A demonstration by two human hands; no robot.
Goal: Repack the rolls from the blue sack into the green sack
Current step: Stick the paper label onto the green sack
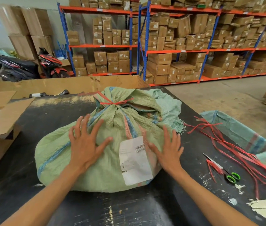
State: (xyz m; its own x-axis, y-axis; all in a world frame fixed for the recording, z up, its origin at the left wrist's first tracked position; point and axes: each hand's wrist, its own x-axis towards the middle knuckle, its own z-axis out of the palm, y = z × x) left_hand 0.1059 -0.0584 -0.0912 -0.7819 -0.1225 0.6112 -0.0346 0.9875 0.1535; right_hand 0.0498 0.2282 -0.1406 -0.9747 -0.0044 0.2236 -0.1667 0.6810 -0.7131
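On counter (31, 119), both hands (86, 144) spread flat on tied green sack (55, 157): soft, bulky, probably heavy; grip at neck.

Open hands (86, 144) on tied green sack (109, 160)

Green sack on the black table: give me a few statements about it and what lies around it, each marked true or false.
1. The green sack is tied shut with red string. True.
2. Both hands rest flat on it, left hand and right hand. True.
3. The scissors are held in the right hand. False: they lie on the table.
4. The sack bears no label. False: a white label is on its front.
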